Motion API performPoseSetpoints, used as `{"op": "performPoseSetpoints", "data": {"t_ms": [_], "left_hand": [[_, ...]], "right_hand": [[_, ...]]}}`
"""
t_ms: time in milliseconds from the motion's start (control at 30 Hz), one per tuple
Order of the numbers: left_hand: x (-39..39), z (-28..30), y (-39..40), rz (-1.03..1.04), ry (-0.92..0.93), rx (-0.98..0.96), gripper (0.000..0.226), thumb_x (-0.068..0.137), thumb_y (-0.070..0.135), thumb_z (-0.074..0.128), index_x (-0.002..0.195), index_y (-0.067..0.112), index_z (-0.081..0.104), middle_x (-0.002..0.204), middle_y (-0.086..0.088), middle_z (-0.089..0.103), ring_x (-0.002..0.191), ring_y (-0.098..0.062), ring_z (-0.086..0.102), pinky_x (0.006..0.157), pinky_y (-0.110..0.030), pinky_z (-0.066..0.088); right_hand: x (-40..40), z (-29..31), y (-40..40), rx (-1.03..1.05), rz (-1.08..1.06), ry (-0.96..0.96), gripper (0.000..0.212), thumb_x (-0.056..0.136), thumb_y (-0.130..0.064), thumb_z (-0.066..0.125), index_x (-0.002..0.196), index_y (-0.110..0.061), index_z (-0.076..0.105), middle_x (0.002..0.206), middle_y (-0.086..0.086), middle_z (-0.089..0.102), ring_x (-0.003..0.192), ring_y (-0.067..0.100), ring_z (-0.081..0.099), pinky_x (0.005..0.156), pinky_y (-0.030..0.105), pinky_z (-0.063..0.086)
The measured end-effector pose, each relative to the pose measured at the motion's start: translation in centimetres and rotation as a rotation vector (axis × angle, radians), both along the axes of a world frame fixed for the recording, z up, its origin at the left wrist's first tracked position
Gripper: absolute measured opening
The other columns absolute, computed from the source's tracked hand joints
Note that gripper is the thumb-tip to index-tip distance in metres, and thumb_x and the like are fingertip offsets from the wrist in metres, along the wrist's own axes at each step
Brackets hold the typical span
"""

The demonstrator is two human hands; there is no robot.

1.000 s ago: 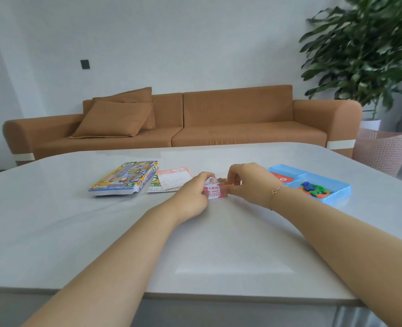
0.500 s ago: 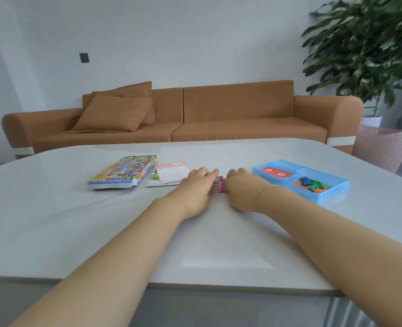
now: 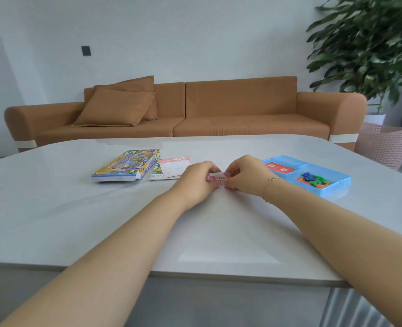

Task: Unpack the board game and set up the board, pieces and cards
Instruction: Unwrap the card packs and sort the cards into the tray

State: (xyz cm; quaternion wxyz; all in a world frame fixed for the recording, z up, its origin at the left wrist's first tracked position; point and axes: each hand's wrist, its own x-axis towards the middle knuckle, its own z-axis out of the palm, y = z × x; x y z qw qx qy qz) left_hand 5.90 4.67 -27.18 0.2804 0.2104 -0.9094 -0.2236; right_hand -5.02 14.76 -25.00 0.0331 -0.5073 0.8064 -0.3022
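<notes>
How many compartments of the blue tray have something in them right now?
2. In the blue tray, the far-left compartment holds red cards; the near-right one holds small coloured pieces. The tray's far-right corner looks bare, though its floor is only partly visible.

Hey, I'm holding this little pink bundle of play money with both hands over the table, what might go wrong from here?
1. Both hands, left hand and right hand, pinch the pink play-money bundle at its ends; pulling apart may tear or scatter notes.
2. The blue tray sits just beside your right forearm; a sideways sweep might knock it and spill the coloured game pieces.
</notes>
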Motion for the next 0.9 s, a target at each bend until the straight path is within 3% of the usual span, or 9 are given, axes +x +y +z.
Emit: {"op": "performPoseSetpoints", "data": {"t_ms": [67, 167, 267, 367, 500, 567, 767, 900], "left_hand": [[0.2, 0.1, -0.2, 0.022, 0.003, 0.022, 0.020, 0.084, 0.018, 0.069, 0.103, 0.014, 0.065, 0.093, 0.001, 0.062, 0.083, -0.013, 0.053, 0.060, -0.009, 0.036], [1.0, 0.3, -1.0, 0.068, -0.024, -0.009, 0.029, 0.081, 0.019, 0.072, 0.107, 0.013, 0.062, 0.103, -0.003, 0.060, 0.090, -0.015, 0.056, 0.072, -0.019, 0.038], [1.4, 0.4, -1.2, 0.040, -0.054, -0.007, 0.033, 0.084, 0.017, 0.069, 0.115, 0.018, 0.058, 0.108, -0.003, 0.045, 0.075, -0.008, 0.049, 0.073, -0.018, 0.035], [0.9, 0.2, -0.9, -0.015, -0.076, 0.043, 0.035, 0.086, 0.011, 0.062, 0.120, 0.021, 0.056, 0.113, -0.008, 0.043, 0.071, -0.007, 0.048, 0.078, -0.016, 0.037], [0.8, 0.3, -0.9, -0.031, -0.058, 0.156, 0.037, 0.085, 0.012, 0.066, 0.120, 0.017, 0.057, 0.107, -0.004, 0.053, 0.073, -0.011, 0.050, 0.063, -0.015, 0.039], [1.3, 0.5, -1.2, -0.012, -0.030, 0.203, 0.034, 0.085, 0.016, 0.068, 0.117, 0.018, 0.059, 0.103, 0.002, 0.056, 0.075, -0.011, 0.050, 0.062, -0.016, 0.038], [0.2, 0.6, -0.7, 0.052, -0.241, -0.066, 0.013, 0.095, 0.020, 0.051, 0.094, 0.009, 0.058, 0.103, -0.013, 0.054, 0.094, -0.027, 0.053, 0.070, -0.027, 0.031], [0.2, 0.4, -0.8, 0.105, -0.175, -0.075, 0.024, 0.099, 0.018, 0.044, 0.108, 0.005, 0.062, 0.107, -0.017, 0.060, 0.102, -0.031, 0.054, 0.073, -0.028, 0.032]], "right_hand": [[0.0, -0.1, -0.1, -0.012, 0.002, 0.020, 0.012, 0.082, -0.017, 0.068, 0.089, -0.010, 0.073, 0.077, 0.007, 0.065, 0.072, 0.020, 0.057, 0.065, 0.025, 0.047], [-0.1, 0.0, -0.2, 0.003, 0.025, 0.061, 0.014, 0.083, -0.018, 0.067, 0.093, -0.009, 0.072, 0.078, 0.005, 0.064, 0.074, 0.019, 0.056, 0.067, 0.025, 0.046], [0.0, 0.0, -0.3, 0.009, 0.035, 0.125, 0.017, 0.085, -0.016, 0.065, 0.100, -0.009, 0.070, 0.085, 0.003, 0.061, 0.078, 0.018, 0.053, 0.068, 0.023, 0.040], [0.5, -0.3, -0.8, -0.013, 0.077, 0.138, 0.020, 0.085, -0.012, 0.061, 0.105, -0.012, 0.066, 0.097, 0.005, 0.063, 0.081, 0.018, 0.050, 0.070, 0.022, 0.037], [0.4, -0.4, -1.0, 0.005, 0.096, 0.142, 0.019, 0.087, -0.014, 0.059, 0.103, -0.010, 0.067, 0.100, 0.007, 0.066, 0.083, 0.020, 0.052, 0.071, 0.025, 0.040], [0.1, -0.2, -0.9, 0.023, 0.090, 0.151, 0.018, 0.088, -0.018, 0.061, 0.102, -0.011, 0.068, 0.095, 0.004, 0.064, 0.081, 0.018, 0.051, 0.069, 0.023, 0.037], [0.3, -0.8, -1.4, 0.001, 0.076, 0.138, 0.019, 0.088, -0.009, 0.053, 0.100, -0.009, 0.068, 0.101, 0.010, 0.066, 0.081, 0.020, 0.049, 0.068, 0.024, 0.035], [0.2, -0.2, -1.2, 0.020, 0.043, 0.080, 0.021, 0.084, -0.012, 0.060, 0.104, -0.008, 0.068, 0.102, 0.008, 0.065, 0.082, 0.017, 0.051, 0.065, 0.021, 0.039]]}}
